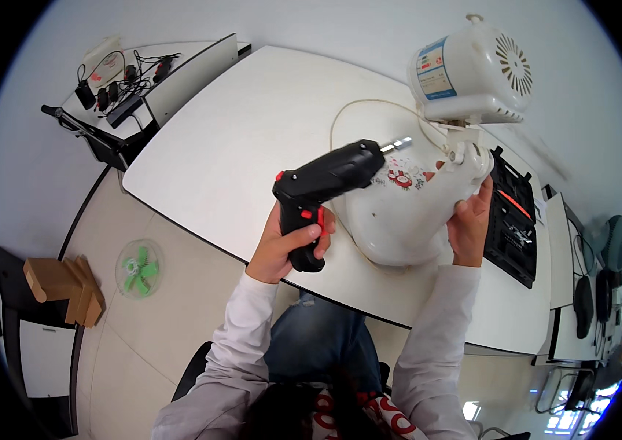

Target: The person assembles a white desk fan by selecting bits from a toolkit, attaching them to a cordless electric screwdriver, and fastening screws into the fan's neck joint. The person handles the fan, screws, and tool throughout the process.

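Note:
My left hand (289,238) is closed around the grip of a black cordless screwdriver (329,174) with red buttons. Its silver bit points to the upper right, above the white fan base (391,227), which carries a red printed pattern. With my right hand (470,224) I grip the neck of that base just below its joint; some fingertips show on the far side. On top of the neck sits the white motor housing (472,73), with slotted vents and a blue-and-white label. A pale cord (336,117) loops behind the base. No blades or guard are on the motor.
An opened black tool case (509,227) with bits lies right of the fan on the white table (252,110). Cables and black devices (124,84) crowd a side desk at the far left. On the floor are a green fan blade (138,270) and cardboard boxes (69,290).

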Demonstrator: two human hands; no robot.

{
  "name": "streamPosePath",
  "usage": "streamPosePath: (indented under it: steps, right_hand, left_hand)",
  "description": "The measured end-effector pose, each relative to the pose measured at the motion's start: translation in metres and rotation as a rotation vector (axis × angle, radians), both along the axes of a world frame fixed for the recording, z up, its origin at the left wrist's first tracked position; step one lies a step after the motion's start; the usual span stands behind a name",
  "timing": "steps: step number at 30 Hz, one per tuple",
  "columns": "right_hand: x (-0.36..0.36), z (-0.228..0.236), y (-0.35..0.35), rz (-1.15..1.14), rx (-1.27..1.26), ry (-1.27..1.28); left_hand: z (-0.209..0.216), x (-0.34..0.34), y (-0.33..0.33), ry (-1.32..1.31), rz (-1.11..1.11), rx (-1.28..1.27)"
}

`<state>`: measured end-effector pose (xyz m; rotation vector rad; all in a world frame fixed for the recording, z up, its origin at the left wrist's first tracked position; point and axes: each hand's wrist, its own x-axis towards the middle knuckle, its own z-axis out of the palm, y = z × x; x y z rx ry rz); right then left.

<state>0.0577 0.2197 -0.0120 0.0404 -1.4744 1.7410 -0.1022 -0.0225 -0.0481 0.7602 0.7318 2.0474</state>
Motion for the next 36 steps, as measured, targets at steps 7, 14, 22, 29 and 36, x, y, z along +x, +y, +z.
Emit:
streamPosePath:
  steps: [7, 14, 22, 29, 36]
  right_hand:
    - [0.004, -0.007, 0.009, 0.082, -0.029, 0.007]
    - [0.006, -0.011, 0.012, 0.114, -0.053, 0.012]
    - [0.006, -0.01, 0.012, 0.102, -0.065, 0.008]
    - [0.002, -0.003, 0.004, 0.001, -0.002, -0.02]
    - [0.005, -0.003, 0.003, 0.068, -0.07, -0.016]
  left_hand:
    - [0.027, 0.01, 0.021, 0.189, 0.011, -0.061]
    - [0.035, 0.001, 0.016, 0.222, -0.034, -0.095]
    - [0.043, -0.007, 0.015, 0.295, -0.014, -0.126]
    - [0.059, -0.019, 0.012, 0.404, -0.014, -0.143]
    - [0.059, -0.017, 0.012, 0.381, -0.011, -0.143]
